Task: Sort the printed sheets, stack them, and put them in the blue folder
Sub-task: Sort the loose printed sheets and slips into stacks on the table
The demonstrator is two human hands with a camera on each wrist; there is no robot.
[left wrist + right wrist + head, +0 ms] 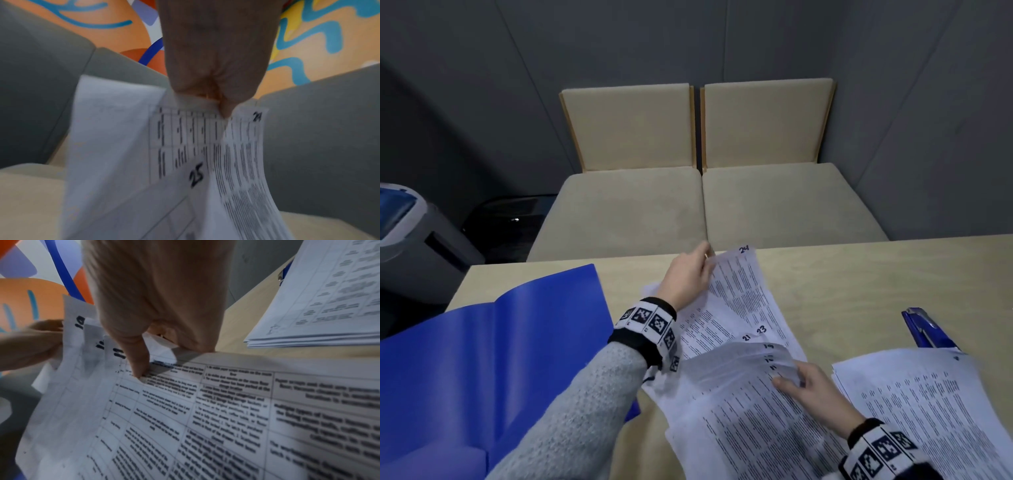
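Stapler [928, 330] half hidden behind stacked sheets [928, 404], print blurred.

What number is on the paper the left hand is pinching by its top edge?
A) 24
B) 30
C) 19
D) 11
A: the left hand pinches the top edge of the sheet with 24 handwritten in its corner, plain in the left wrist view.

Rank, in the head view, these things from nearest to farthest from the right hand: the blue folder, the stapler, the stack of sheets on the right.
From the right hand:
1. Stack, just to its right.
2. Stapler, farther right, beyond the stack.
3. Folder, far left, open.
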